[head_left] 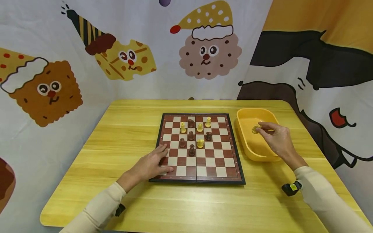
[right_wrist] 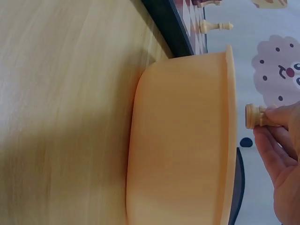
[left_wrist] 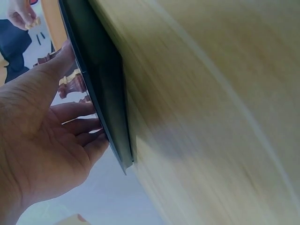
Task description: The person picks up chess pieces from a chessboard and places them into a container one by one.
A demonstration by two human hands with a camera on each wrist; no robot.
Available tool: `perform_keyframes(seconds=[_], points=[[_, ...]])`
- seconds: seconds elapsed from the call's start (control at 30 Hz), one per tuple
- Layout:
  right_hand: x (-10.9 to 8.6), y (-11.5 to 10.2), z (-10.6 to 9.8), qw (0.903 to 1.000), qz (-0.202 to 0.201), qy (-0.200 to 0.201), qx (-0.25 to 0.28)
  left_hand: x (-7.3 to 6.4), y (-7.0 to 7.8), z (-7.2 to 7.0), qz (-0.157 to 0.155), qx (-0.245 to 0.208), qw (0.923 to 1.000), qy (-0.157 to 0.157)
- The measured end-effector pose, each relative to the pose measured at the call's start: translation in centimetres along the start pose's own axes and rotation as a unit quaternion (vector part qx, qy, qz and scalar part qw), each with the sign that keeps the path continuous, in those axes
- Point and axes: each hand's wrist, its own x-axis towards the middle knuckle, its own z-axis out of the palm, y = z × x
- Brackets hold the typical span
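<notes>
My right hand (head_left: 276, 137) is over the yellow plastic tub (head_left: 247, 147), pinching a pale yellow chess piece (right_wrist: 255, 116) between thumb and fingers. In the right wrist view its round base points away from the fingertips, above the tub's rim. My left hand (head_left: 150, 163) rests on the left edge of the chessboard (head_left: 215, 171), thumb and fingers spread over the border squares. On the board stand several yellow pieces, among them a rook (head_left: 208, 122), and several dark brown pieces, among them a knight (head_left: 208, 136). Most of these are gathered around the middle and far squares.
The wooden table (head_left: 122, 129) carries the board at its centre and the tub just to the right. Behind the table hangs a cloth (head_left: 163, 87) printed with cartoon biscuits and cheese. A small dark wrist camera (head_left: 291, 188) sits at the right sleeve.
</notes>
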Motion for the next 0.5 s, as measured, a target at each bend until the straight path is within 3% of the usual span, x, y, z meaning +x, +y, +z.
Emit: perform_keyframes(seconds=[0.5], points=[[-0.28,0.07,-0.16,0.9982,0.05,-0.029,-0.014,-0.11,-0.03,-0.01,-0.004,-0.01,0.9999,0.002]])
